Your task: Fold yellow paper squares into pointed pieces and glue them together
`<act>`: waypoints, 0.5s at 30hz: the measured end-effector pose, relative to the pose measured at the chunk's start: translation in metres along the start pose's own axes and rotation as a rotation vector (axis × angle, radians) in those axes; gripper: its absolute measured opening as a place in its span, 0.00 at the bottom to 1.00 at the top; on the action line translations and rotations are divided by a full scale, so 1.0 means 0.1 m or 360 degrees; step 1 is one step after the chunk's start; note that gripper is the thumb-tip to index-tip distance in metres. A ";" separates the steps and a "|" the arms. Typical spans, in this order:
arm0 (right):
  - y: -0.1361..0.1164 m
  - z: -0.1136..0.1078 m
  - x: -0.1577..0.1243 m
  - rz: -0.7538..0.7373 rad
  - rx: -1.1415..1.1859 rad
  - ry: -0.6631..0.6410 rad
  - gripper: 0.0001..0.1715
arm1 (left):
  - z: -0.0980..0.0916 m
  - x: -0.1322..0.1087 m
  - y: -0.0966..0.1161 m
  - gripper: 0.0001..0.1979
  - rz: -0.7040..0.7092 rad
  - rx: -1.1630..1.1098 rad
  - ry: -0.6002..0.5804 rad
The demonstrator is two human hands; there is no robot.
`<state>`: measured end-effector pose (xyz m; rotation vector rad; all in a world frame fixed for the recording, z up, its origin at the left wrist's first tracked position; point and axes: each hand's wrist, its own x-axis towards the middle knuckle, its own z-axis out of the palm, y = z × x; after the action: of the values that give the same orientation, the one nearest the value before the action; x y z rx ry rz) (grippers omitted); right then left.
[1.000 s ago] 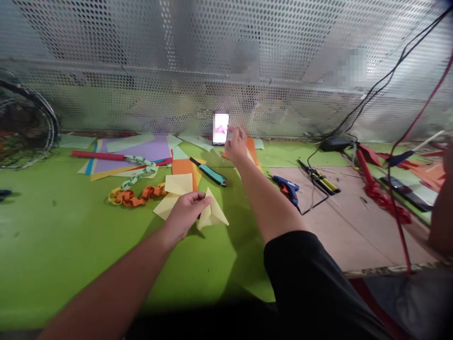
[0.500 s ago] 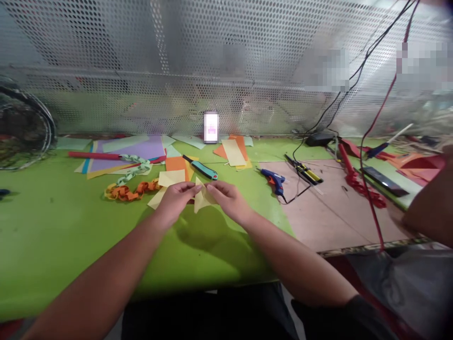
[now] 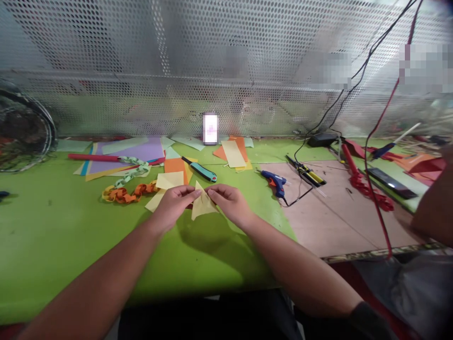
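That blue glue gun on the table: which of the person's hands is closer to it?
The right hand. It is left of the blue glue gun and closer to the person. The left hand is farther left, across the folded yellow paper from the right hand.

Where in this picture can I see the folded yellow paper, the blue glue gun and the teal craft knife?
Folded yellow paper (image 3: 203, 205): head view, on the middle of the paper.
Blue glue gun (image 3: 275, 179): head view, on the blue body.
Teal craft knife (image 3: 203, 173): head view, on the teal handle.
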<state>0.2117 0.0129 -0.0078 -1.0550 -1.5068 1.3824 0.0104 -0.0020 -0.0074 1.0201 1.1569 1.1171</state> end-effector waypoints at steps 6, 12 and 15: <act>0.01 0.00 0.02 0.0043 -0.0016 -0.0017 0.14 | 0.01 0.00 0.01 0.16 -0.0013 -0.0013 0.0003; 0.02 -0.08 0.02 -0.0076 -0.0054 -0.0245 0.19 | -0.07 0.05 0.04 0.17 -0.0114 -0.0135 0.0047; -0.02 -0.15 0.05 -0.0267 -0.0247 -0.0249 0.17 | -0.11 0.09 0.05 0.18 -0.0129 -0.0210 0.0085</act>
<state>0.2245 0.0227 -0.0052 -0.9066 -1.7985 1.2708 -0.0008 0.0083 -0.0056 0.8394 1.1411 1.1465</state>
